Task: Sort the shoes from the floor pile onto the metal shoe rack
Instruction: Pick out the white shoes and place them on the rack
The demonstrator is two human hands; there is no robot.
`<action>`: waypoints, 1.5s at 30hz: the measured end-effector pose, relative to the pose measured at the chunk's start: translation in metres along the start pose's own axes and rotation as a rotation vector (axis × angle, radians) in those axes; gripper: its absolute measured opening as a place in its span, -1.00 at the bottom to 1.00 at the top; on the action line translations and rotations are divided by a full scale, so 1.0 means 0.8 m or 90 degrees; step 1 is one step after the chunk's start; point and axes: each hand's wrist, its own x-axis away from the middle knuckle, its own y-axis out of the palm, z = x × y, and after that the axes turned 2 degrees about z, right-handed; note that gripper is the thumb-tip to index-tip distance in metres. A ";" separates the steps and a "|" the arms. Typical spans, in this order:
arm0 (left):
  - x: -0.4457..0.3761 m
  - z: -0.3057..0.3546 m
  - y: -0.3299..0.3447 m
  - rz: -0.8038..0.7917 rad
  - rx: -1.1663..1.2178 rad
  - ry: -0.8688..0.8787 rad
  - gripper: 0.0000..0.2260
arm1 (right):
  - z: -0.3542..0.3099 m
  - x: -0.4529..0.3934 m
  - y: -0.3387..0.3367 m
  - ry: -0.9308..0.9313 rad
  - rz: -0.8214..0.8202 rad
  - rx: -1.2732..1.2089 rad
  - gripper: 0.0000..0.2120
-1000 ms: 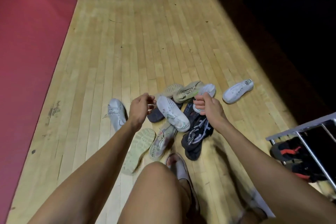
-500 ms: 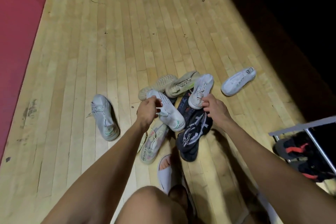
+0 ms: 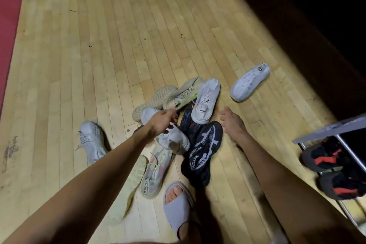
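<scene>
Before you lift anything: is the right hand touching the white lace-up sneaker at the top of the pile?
Apart. The head view shows bare wooden floor between the right hand and the white lace-up sneaker; the hand holds nothing.

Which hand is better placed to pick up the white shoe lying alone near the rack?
Right. The right hand hangs open nearer that white shoe and the rack; the left hand reaches into the pile.
</scene>
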 end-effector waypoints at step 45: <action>-0.107 -0.012 0.146 -0.001 0.084 -0.084 -0.64 | 0.046 -0.084 0.037 0.129 0.001 -0.075 -0.27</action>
